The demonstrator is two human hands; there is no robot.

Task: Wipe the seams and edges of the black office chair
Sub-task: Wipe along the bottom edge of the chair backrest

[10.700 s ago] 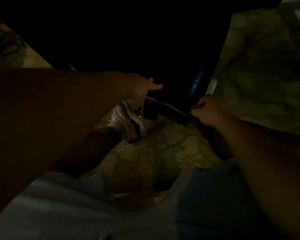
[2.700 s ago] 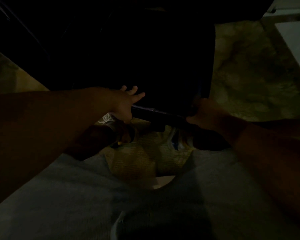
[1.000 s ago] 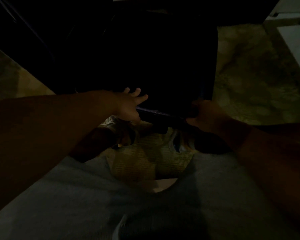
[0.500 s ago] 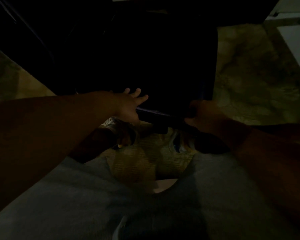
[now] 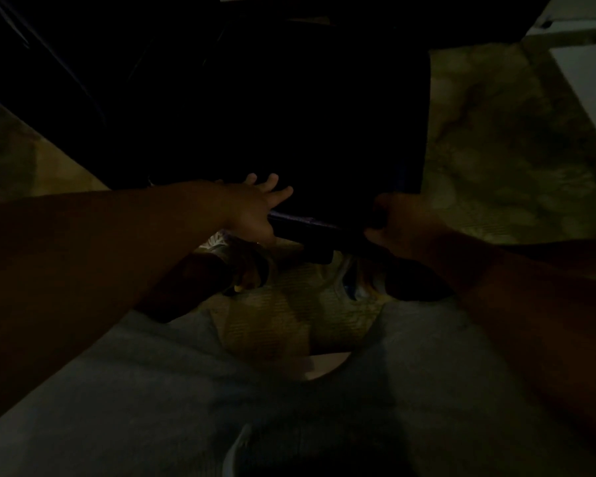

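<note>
A: Head view: where was the black office chair [image 5: 289, 108]?

B: It filled twelve o'clock, very dark, its front edge [image 5: 319, 228] between your hands.

A: And your left hand [image 5: 255, 210]?

B: It lay at nine o'clock of that edge, fingers straight and spread on the seat.

A: Your right hand [image 5: 398, 222]?

B: At three o'clock, fingers curled at the edge; I couldn't tell what they held. Patterned carpet [image 5: 510, 149] lay beneath.

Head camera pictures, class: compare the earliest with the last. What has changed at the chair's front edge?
The left hand went from one pointing finger to spread fingers resting on the black office chair. The right hand stays curled at the seat's front edge; what it holds is too dark to tell. The floor is unchanged.
</note>
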